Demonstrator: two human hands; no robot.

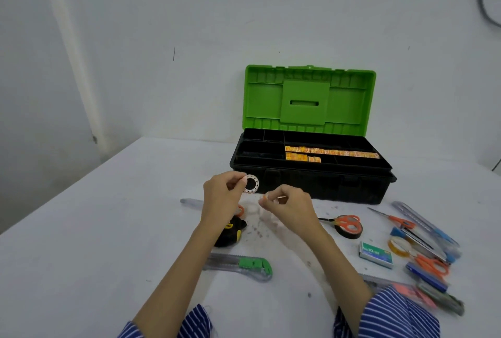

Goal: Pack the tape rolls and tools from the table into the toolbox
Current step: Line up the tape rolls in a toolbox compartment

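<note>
The toolbox [311, 188] stands open at the back of the table, black body, green lid [309, 96] upright, with orange-yellow packets [330, 152] in its top tray. My left hand [225, 191] pinches a small white tape roll [251, 183] in the air just in front of the box's left end. My right hand [287, 202] is closed on something small and pale that I cannot make out, slightly lower. Under the hands lie a clear tape roll [252, 209], a black-yellow tape measure [230, 232] and a green utility knife [244, 265].
To the right lie orange scissors on a black tape roll [348, 228], a green staple box [376, 255], a clear tape roll [400, 246], more scissors [398, 219], cutters and pens [433, 229]. A grey cutter [191, 203] lies left of the hands. The wall is close behind the box.
</note>
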